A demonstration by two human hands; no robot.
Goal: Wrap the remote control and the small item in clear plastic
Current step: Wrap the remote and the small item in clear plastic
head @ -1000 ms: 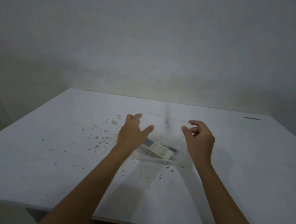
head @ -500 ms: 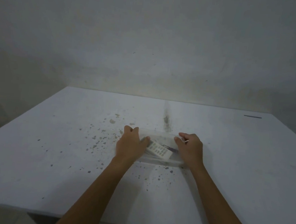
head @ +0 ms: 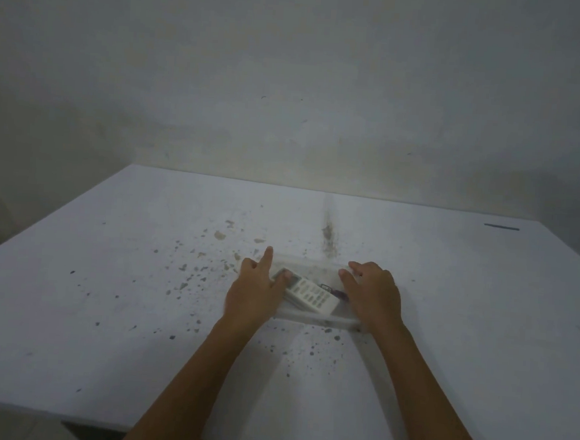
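Note:
A white remote control [head: 311, 292] lies slanted on the table under a fold of clear plastic [head: 309, 319]. A small dark item [head: 335, 291] sits at its right end, partly hidden by my right hand. My left hand [head: 254, 291] presses flat on the plastic at the remote's left end, index finger stretched forward. My right hand [head: 372, 294] presses palm-down on the plastic at the right end. The plastic's near fold runs between both wrists.
The white table [head: 104, 310] is speckled with dark spots and a smear [head: 328, 236] behind the hands. A thin dark strip [head: 501, 227] lies at the far right corner. A plain wall stands right behind the table.
Both hands came down from above the table and brought the plastic over the remote. They now press it flat at both ends, spread slightly wider than half a second ago.

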